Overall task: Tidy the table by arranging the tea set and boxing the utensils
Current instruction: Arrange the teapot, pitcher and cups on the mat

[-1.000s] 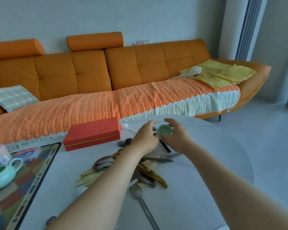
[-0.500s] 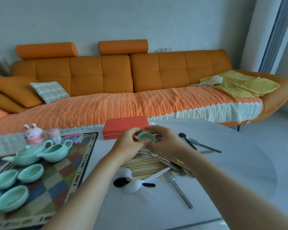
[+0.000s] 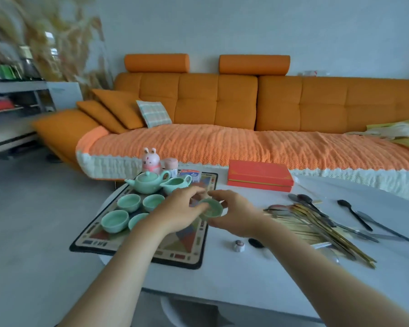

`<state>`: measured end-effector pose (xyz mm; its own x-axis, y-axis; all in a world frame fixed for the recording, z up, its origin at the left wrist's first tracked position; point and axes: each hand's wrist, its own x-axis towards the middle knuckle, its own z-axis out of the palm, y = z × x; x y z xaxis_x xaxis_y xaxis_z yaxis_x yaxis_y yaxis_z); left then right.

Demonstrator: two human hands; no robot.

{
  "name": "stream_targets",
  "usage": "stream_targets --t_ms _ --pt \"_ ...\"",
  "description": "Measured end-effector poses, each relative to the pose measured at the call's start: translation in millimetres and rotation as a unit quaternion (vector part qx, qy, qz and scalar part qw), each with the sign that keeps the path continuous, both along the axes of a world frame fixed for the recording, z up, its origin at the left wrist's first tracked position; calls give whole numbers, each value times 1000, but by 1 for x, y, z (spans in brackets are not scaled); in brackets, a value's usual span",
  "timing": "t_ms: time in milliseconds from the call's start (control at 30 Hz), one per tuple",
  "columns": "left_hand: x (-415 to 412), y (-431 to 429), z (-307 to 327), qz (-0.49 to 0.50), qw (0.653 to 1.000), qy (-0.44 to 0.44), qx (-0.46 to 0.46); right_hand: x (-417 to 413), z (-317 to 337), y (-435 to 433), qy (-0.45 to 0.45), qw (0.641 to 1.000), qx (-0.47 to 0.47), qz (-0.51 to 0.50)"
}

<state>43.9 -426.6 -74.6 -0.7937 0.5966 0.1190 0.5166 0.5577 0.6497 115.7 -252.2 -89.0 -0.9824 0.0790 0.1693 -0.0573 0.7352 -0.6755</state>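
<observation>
A small green teacup (image 3: 211,208) hangs between my left hand (image 3: 178,212) and my right hand (image 3: 234,214), just above the right side of the patterned mat (image 3: 187,252). Both hands have fingers on its rim. On the mat stand a green teapot (image 3: 147,182), a green pitcher (image 3: 176,185) and several matching cups (image 3: 115,220); my left wrist hides part of one cup. A heap of chopsticks and spoons (image 3: 316,223) lies on the white table to the right. A closed red box (image 3: 260,175) sits at the table's far edge.
A pink rabbit figure (image 3: 151,160) and a small jar (image 3: 171,165) stand behind the teapot. A small wrapped object (image 3: 239,245) and a black spoon (image 3: 353,214) lie loose on the table (image 3: 246,279). An orange sofa (image 3: 222,109) runs behind the table.
Both hands carried the teacup leftward from over the utensil heap to above the mat. My view swung left, bringing the whole tea set into sight.
</observation>
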Motion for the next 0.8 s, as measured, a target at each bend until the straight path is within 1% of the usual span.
stream_targets --t_ms 33,67,133,167,233,267,367,533,700,800 --pt "-6 -13 -2 20 1000 17 1 -6 -2 -10 -4 1000 6 0" --pt "-12 -27 -4 47 997 54 -5 -12 -5 -20 -9 1000 10 -1" --pt "-25 -53 -11 102 985 131 -51 -25 -12 -36 -21 1000 17 -1" --pt "-31 -63 -14 124 977 151 -82 -31 -16 -44 -29 999 18 -1" --pt "-36 -78 -19 145 968 149 -143 -40 -21 -59 -39 999 23 3" --pt "-37 -83 -22 146 966 134 -168 -44 -24 -65 -44 999 29 5" --pt "-35 -90 -25 138 962 110 -207 -52 -31 -78 -47 998 35 -3" --pt "-38 -92 -28 109 947 111 -280 -57 -32 -79 -62 997 42 -1" --pt "-39 -93 -28 108 943 129 -288 -62 -34 -87 -52 997 42 -26" --pt "-40 -93 -28 106 944 120 -288 -62 -35 -88 -53 997 45 -25"
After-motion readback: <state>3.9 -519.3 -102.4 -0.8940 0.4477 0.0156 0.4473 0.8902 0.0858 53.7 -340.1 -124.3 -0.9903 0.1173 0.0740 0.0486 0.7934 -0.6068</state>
